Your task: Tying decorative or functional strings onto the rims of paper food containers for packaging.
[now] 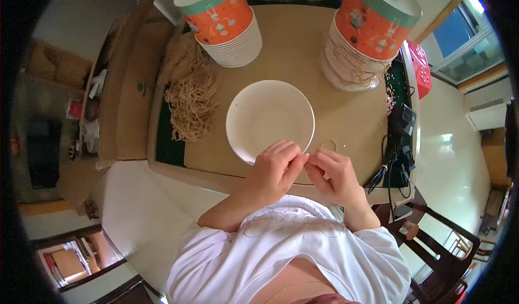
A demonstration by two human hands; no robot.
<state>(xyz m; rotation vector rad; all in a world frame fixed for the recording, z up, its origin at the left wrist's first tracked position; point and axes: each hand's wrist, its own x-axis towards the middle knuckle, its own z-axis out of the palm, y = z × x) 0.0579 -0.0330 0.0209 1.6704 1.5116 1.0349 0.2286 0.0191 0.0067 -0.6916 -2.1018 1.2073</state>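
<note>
My left hand is closed in a pinch at the near rim of a large white paper bowl, which stands upright with nothing in it. Fingertip to fingertip with it, my right hand is pinched closed too, just right of the bowl. What the fingers hold is too small to make out. A thin beige loop of string shows right above my right knuckles; whether the hand grips it, I cannot tell. Loose tan strands lie heaped left of the bowl.
Two tall stacks of orange-and-green paper bowls, one at the far left and one at the far right, stand upside down on the cardboard-covered table. Black cables with an adapter lie along the right edge. A cardboard box adjoins the left side.
</note>
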